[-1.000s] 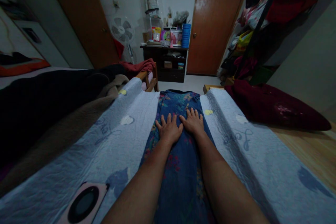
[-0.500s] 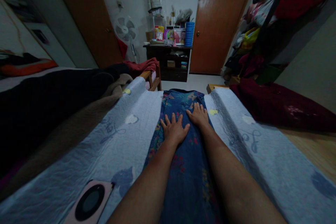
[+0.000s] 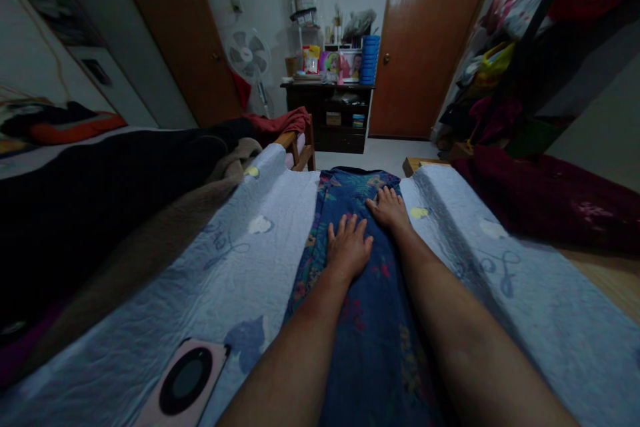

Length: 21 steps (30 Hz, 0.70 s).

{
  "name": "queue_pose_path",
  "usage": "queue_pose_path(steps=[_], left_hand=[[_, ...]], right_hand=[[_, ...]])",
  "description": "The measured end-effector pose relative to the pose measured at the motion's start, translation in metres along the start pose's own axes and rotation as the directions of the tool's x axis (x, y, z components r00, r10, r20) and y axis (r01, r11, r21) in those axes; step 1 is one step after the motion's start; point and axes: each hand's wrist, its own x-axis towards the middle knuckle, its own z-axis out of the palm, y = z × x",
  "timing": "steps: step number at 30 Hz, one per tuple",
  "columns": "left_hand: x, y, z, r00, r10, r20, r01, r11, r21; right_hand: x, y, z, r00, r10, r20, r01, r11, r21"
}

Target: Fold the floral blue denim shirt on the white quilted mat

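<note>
The blue floral cloth [image 3: 363, 320] lies lengthwise on the pale blanket [image 3: 265, 227]; it looks soft, light and limp, unlikely to break. Your left hand [image 3: 349, 250] and right hand [image 3: 391, 208] rest flat on it, fingers slightly spread, gripping nothing. You'd best take it by both far corners, near the dark edge.

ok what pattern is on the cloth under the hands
Flowers, some red, on blue cloth; clearest in the head view.
</note>
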Motion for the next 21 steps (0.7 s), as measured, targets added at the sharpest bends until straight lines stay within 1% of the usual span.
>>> queue_pose_path(steps=[6, 15, 21], left_hand=[[-0.001, 0.002, 0.002, 1.000, -0.013, 0.001, 0.013, 1.000, -0.002], [-0.001, 0.004, 0.001, 0.999, -0.033, 0.012, 0.033, 0.999, -0.021], [-0.001, 0.003, 0.002, 1.000, -0.028, 0.009, 0.028, 0.999, -0.018]], right_hand=[[0.005, 0.000, 0.002, 0.998, -0.032, -0.051, 0.032, 0.999, -0.010], [0.018, 0.000, 0.003, 1.000, -0.012, -0.007, 0.012, 0.999, -0.035], [0.020, -0.003, 0.007, 0.999, 0.006, -0.052, -0.007, 1.000, -0.021]])
